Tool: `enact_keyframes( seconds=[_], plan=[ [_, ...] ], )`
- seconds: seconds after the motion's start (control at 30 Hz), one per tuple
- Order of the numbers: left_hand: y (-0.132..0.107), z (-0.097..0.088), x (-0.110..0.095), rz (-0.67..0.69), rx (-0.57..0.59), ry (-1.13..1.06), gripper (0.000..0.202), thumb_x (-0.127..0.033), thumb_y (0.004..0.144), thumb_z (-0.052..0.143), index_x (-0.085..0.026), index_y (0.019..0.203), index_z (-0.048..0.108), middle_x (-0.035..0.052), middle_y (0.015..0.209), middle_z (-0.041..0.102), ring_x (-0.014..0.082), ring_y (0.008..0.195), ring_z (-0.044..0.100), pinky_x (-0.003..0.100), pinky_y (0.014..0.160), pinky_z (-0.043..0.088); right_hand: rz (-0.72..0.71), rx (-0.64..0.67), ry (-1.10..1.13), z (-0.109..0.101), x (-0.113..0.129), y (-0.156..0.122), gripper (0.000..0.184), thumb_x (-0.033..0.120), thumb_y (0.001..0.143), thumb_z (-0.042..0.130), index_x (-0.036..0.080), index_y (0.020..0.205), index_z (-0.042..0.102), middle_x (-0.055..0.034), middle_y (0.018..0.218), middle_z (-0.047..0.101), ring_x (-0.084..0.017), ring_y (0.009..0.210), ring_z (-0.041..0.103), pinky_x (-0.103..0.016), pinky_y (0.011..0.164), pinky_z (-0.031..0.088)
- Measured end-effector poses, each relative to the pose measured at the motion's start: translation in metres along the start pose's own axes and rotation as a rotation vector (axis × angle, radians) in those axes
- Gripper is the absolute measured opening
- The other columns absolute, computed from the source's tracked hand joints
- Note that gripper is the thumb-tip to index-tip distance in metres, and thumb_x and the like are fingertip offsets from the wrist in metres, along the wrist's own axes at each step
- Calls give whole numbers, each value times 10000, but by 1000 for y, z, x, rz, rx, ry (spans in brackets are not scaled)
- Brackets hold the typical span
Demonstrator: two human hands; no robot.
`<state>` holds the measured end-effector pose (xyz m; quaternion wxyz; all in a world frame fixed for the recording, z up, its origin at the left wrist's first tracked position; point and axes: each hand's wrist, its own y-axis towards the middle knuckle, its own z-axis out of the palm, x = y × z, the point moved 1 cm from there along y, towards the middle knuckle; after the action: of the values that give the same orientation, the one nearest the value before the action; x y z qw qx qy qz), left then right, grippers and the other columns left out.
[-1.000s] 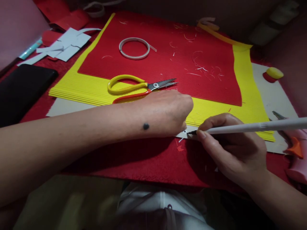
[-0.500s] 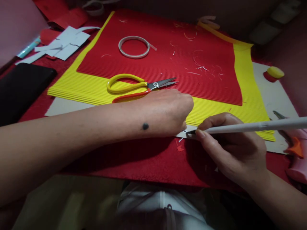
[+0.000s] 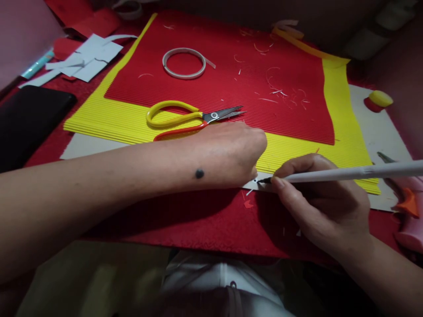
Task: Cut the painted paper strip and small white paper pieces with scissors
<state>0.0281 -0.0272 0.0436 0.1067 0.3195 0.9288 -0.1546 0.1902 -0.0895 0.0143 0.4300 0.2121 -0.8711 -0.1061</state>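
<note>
My left hand (image 3: 228,154) lies curled, knuckles down, on a small white paper piece (image 3: 254,184) at the near edge of the yellow corrugated sheet (image 3: 109,119); its fingertips are hidden under the hand. My right hand (image 3: 320,198) pinches a long white pen (image 3: 346,174), whose black tip touches that white piece just right of my left hand. Scissors (image 3: 191,116) with yellow and orange handles lie shut just beyond my left hand. A red corrugated sheet (image 3: 224,83) rests on top of the yellow one.
A ring of white tape (image 3: 183,64) sits on the red sheet, among thin paper shavings (image 3: 280,92). White paper scraps (image 3: 82,59) lie far left, a black flat object (image 3: 29,119) at the left. A pink glue gun (image 3: 408,211) is at the right edge.
Nothing has moved but the camera, which shifts slightly; both hands stay in place with the pen tip on the white piece.
</note>
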Motion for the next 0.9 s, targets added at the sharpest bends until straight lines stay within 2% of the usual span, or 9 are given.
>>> enact_keyframes(
  seconds=[0.5, 0.9],
  plan=[
    [0, 0, 0, 10, -16, 27, 205, -304, 737, 523, -195, 843, 661, 34, 743, 661, 183, 765, 609, 270, 695, 423, 26, 1, 15, 1, 1, -1, 101, 138, 754, 630, 221, 779, 576, 6, 688, 585, -128, 576, 569, -248, 466, 428],
    [0, 0, 0, -1, -10, 16, 218, -305, 745, 517, -201, 872, 660, 29, 775, 668, 191, 835, 612, 274, 746, 423, 23, -9, 12, -1, 0, -1, 86, 157, 749, 634, 216, 771, 576, 9, 675, 578, -126, 566, 556, -246, 475, 430]
  ],
)
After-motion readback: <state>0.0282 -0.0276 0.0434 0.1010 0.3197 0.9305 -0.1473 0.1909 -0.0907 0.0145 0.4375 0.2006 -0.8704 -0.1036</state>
